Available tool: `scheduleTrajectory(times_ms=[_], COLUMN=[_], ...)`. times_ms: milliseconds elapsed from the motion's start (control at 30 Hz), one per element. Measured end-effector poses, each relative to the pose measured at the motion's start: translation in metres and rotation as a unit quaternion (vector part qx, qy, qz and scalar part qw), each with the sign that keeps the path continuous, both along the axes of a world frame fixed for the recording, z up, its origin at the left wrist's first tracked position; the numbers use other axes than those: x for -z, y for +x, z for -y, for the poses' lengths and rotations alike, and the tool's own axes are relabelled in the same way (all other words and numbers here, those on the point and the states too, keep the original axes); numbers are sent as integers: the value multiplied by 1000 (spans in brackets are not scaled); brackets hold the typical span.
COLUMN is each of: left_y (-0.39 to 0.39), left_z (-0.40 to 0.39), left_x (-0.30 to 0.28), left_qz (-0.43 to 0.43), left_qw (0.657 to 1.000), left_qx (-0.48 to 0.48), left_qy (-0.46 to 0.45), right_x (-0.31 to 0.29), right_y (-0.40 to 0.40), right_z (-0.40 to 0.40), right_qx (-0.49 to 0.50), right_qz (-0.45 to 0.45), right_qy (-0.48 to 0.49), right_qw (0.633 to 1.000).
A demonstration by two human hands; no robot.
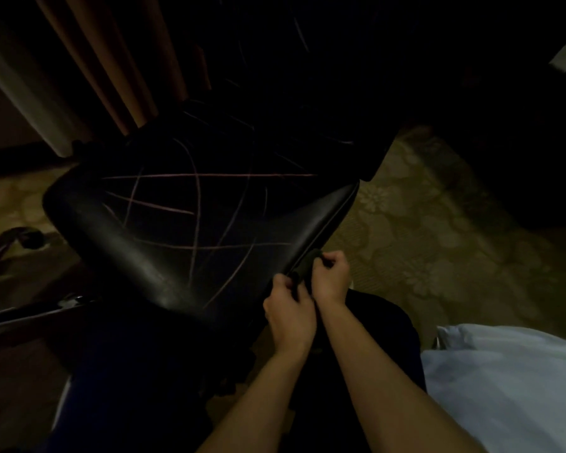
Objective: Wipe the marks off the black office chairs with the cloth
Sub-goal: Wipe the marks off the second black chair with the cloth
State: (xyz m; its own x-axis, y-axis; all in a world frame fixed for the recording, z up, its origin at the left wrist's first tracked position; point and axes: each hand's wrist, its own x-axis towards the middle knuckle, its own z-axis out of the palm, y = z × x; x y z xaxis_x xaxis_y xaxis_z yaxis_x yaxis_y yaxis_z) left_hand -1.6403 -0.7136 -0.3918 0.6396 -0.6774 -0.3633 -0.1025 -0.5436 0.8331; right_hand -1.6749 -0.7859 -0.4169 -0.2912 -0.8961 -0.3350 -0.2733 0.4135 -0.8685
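Chair seat (pixel 190 217), black and glossy, centre of view, tilted, crossed all over with pale pink marks (pixel 164 206); none visibly wiped yet. Dark cloth (pixel 304 263) bunched at the seat's near right edge, pinched between both hands: left hand (pixel 290 317) curled on its lower end, right hand (pixel 329 276) curled on its upper end, close together, apparently folding or gathering it. Risks, as judged: a loosely wadded cloth slipping from the grip and dropping to the patterned carpet (pixel 438 230); a small contact patch smearing the lines rather than lifting them; dim light hiding faint leftovers; a wheeled chair rolling or turning away under pressure, chrome base (pixel 0 253) visible at left.
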Motion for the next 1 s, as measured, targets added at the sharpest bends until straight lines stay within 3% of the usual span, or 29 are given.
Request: scheduleTrajectory(times_ms=[367, 533, 700, 1000], left_y=[42, 72, 96, 93], left_z=[-109, -149, -153, -153], left_x=[-11, -6, -5, -16], left_qz=[10, 155, 82, 85], left_qw=[999, 985, 994, 992], left_qx=[-26, -45, -63, -82], left_qy=[23, 65, 35, 43], right_x=[-17, -14, -16, -27], right_y=[31, 59, 82, 75], right_z=[-105, -151, -167, -172], right_qx=[-74, -78, -74, -105], right_qz=[-22, 13, 3, -65], right_qy=[93, 101, 65, -12], right_qw=[993, 992, 995, 992])
